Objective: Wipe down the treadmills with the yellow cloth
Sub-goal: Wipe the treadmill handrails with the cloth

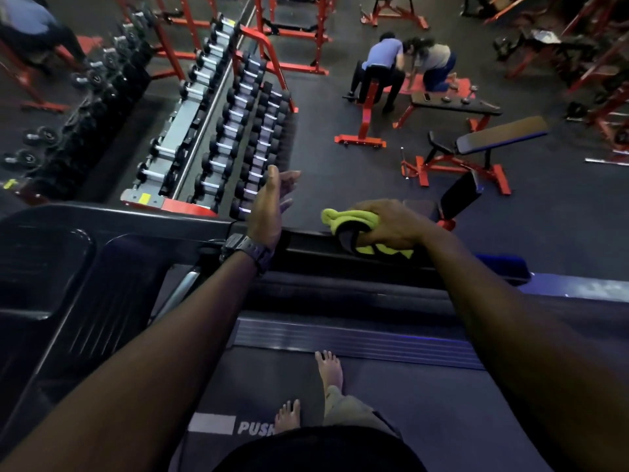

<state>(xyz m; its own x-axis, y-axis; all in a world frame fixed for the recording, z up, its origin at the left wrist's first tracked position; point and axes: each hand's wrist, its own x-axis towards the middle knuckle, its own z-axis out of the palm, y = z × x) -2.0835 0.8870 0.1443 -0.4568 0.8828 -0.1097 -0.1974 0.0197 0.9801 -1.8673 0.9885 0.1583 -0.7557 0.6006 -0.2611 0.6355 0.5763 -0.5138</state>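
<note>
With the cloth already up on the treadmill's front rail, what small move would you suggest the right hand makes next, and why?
Probably slide the right hand leftward along the front rail, toward the left hand. It grips the yellow cloth bunched against the rail near its right part, and the left hand hovers open above the rail, holding nothing, so the stretch between them looks like the next to wipe.

The right hand point(388, 226) covers the middle of the yellow cloth point(350, 219), hiding how the fingers hold it. The treadmill point(340, 338) console runs off the left edge. Belt lettering point(255, 428) is cut short behind a bare foot point(288, 417).
</note>
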